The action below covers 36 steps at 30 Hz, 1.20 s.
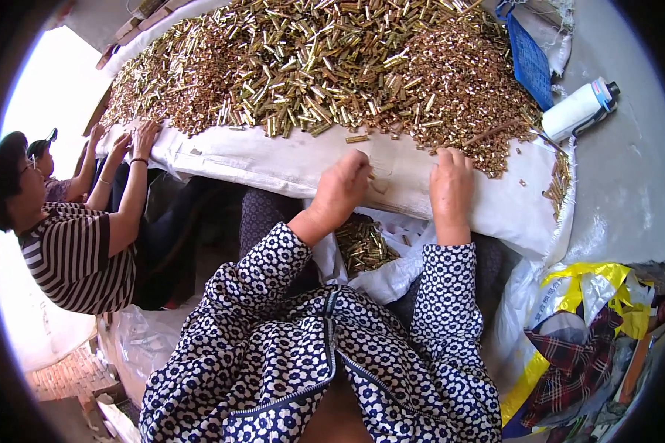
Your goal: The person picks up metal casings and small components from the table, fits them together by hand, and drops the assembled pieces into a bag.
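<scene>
A large heap of small brass tubes [303, 59] and short copper-coloured pieces [462, 66] covers the far part of a table spread with a pale cloth [251, 159]. At the table's near edge my left hand [340, 193] is closed, fingertips pinched; a small brass-coloured bit shows beside them, too little to name. One loose brass tube [357, 139] lies just beyond it. To the right, my right hand [451, 188] rests with curled fingers at the near fringe of the copper pieces. What its fingers hold, if anything, is hidden. Below and between my forearms, a white bag [391, 277] holds many brass tubes.
Two people sit at the left, the nearer in a striped top [81, 255], their hands at the heap's edge. A white bottle [580, 111] and a blue plastic piece [528, 63] lie at the right. Lower right are a yellow-and-white bag [587, 284] and plaid cloth [576, 365].
</scene>
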{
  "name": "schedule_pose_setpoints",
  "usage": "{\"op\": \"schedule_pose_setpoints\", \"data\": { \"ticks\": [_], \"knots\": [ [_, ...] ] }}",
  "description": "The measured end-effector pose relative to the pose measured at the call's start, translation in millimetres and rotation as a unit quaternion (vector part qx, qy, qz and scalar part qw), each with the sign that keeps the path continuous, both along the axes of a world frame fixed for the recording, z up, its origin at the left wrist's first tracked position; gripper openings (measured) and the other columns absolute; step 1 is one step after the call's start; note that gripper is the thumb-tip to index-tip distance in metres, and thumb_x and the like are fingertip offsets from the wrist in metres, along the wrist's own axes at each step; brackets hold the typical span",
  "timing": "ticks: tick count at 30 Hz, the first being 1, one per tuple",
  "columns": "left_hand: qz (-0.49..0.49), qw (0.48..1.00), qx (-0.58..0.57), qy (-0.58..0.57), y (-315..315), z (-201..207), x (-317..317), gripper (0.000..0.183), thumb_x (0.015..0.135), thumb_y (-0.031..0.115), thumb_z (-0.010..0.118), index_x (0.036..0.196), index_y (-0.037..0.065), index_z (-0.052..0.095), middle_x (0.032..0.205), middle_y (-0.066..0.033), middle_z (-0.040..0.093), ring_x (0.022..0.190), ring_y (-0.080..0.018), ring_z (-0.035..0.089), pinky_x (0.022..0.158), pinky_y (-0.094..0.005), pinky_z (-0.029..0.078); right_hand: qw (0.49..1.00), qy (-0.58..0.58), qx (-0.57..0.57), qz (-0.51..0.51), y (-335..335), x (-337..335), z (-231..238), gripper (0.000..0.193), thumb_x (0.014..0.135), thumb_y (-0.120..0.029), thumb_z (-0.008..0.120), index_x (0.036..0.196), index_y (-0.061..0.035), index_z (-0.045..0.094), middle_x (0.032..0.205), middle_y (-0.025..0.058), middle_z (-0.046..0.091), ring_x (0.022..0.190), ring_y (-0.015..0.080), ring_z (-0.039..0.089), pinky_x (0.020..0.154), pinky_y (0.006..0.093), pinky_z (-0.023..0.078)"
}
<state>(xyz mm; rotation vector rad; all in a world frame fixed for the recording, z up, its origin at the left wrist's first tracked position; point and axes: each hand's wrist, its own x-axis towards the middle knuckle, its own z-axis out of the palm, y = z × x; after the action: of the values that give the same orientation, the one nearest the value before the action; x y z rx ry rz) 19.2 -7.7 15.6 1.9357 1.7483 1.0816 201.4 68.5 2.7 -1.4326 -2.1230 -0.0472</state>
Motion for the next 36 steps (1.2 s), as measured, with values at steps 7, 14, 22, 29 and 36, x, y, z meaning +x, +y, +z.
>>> {"op": "schedule_pose_setpoints", "data": {
  "ticks": [7,14,22,29,36],
  "knots": [
    [0.098,0.983,0.080,0.132,31,6,-70,0.007,0.082,0.001,0.045,0.087,0.002,0.049,0.081,-0.0119,0.055,0.067,-0.0229,0.057,0.056,-0.0312,0.047,0.998,0.023,0.022,0.052,-4,-8,0,0.016,0.076,-0.004,0.050,0.090,-0.0027,0.058,0.094,0.0114,0.059,0.090,0.0269,0.054,0.080,0.0354,0.044],
    [0.059,0.933,-0.013,0.355,52,3,-85,0.004,0.076,0.005,0.051,0.077,0.002,0.050,0.076,-0.0131,0.054,0.070,-0.0268,0.057,0.062,-0.0364,0.048,0.997,0.030,0.018,0.074,-13,-15,2,0.014,0.075,-0.003,0.052,0.087,-0.0031,0.058,0.092,0.0090,0.059,0.084,0.0255,0.057,0.073,0.0332,0.047],
    [0.021,0.944,-0.128,-0.304,17,15,-46,0.020,0.085,0.008,0.055,0.103,0.001,0.050,0.077,-0.0037,0.056,0.066,-0.0093,0.059,0.048,-0.0187,0.045,0.861,0.424,-0.178,0.217,-24,-32,-5,0.014,0.073,0.003,0.060,0.085,-0.0032,0.060,0.083,0.0064,0.059,0.072,0.0154,0.058,0.063,0.0237,0.047],
    [-0.011,0.821,-0.180,-0.541,-1,9,-24,0.014,0.087,0.012,0.054,0.097,0.003,0.053,0.080,-0.0019,0.057,0.068,-0.0090,0.059,0.048,-0.0175,0.043,0.780,0.496,-0.295,0.243,-39,-41,6,0.011,0.077,0.003,0.059,0.087,-0.0005,0.060,0.082,-0.0020,0.057,0.072,0.0041,0.051,0.065,0.0171,0.043],
    [-0.026,0.787,-0.192,-0.586,-6,8,-18,0.011,0.087,0.012,0.054,0.094,0.004,0.054,0.079,-0.0022,0.058,0.067,-0.0088,0.059,0.047,-0.0178,0.042,0.750,0.526,-0.326,0.235,-42,-44,-1,0.008,0.078,-0.003,0.062,0.085,-0.0025,0.059,0.076,-0.0012,0.059,0.068,0.0050,0.053,0.063,0.0201,0.045]
  ]
}}
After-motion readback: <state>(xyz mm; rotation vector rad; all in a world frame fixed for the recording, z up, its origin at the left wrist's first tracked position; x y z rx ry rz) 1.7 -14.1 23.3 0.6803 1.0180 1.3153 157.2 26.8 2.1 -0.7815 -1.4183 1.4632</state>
